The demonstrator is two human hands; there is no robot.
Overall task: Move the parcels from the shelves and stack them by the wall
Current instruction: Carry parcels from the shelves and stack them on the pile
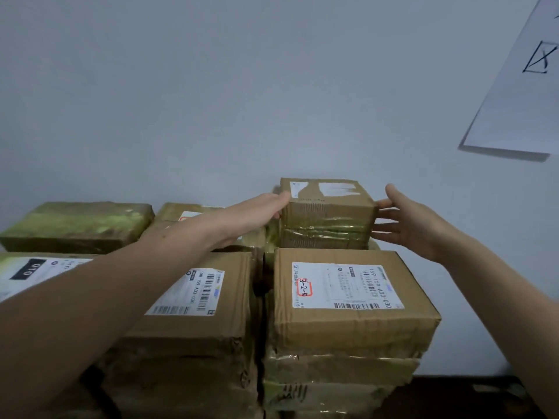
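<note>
A small taped cardboard parcel [328,214] sits on top of the stack against the white wall [211,101], behind a larger labelled parcel [348,294]. My left hand [260,208] reaches across the stack and touches the small parcel's left side with straight fingers. On the parcel's right, my right hand [405,222] is spread flat, fingertips just at or barely off its side. Another labelled parcel [193,300] lies under my left forearm.
More taped parcels fill the left: a flat one [78,225] at the back and one with a black "010" label [33,270]. A white paper sheet [520,86] hangs on the wall at upper right. Dark floor [472,397] shows at lower right.
</note>
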